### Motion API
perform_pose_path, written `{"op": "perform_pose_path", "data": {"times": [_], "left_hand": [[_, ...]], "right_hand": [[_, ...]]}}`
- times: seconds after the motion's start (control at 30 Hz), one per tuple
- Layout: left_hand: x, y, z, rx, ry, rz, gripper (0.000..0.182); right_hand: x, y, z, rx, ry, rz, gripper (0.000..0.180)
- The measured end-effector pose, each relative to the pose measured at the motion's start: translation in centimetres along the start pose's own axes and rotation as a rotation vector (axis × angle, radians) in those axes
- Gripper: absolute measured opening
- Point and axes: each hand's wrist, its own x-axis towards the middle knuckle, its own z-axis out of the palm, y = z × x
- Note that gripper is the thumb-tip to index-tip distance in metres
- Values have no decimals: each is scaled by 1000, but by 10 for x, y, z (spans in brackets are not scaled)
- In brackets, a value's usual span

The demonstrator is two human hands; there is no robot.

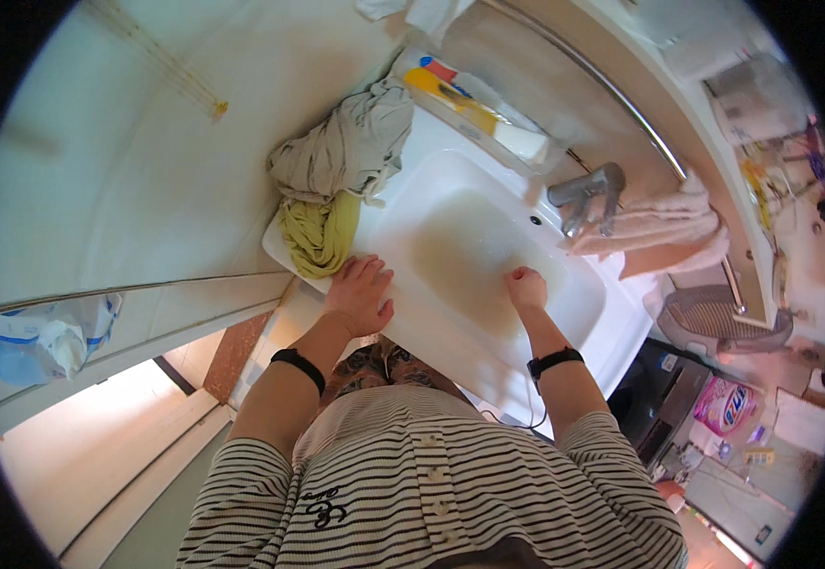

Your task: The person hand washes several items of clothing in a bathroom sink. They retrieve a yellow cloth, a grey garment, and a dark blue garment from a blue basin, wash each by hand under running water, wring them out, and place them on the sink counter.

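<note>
My left hand (359, 295) rests with fingers spread on the front left rim of a white washbasin (412, 313), its fingertips at the edge of a yellow-green cloth (321, 235). Behind that cloth lies a bunched grey garment (348, 146) on the basin's left corner. Cloudy water (465, 249) stands in the bowl. Over the water, towards the right, my right hand (526, 287) is curled closed; nothing shows in it, though its palm side is hidden. A metal faucet (590, 192) rises at the back of the basin.
A pink towel (654, 227) hangs from a metal rail beside the faucet. Along the back wall runs a clear tray (455, 117) of toiletries and brushes. To the right are a grey plastic basket (718, 316), a dark appliance (658, 391) and a pink detergent bag (727, 405).
</note>
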Motion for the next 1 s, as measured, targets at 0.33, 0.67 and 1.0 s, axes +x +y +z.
{"op": "perform_pose_path", "data": {"times": [0.33, 0.67, 1.0], "left_hand": [[2, 4, -1, 67, -28, -6, 49], [1, 2, 5, 83, 39, 26, 49], [0, 1, 5, 30, 118, 88, 46]], "right_hand": [[-95, 106, -24, -4, 196, -445, 43], [-111, 136, -25, 121, -273, -132, 43], [-106, 133, -24, 80, -293, -130, 46]]}}
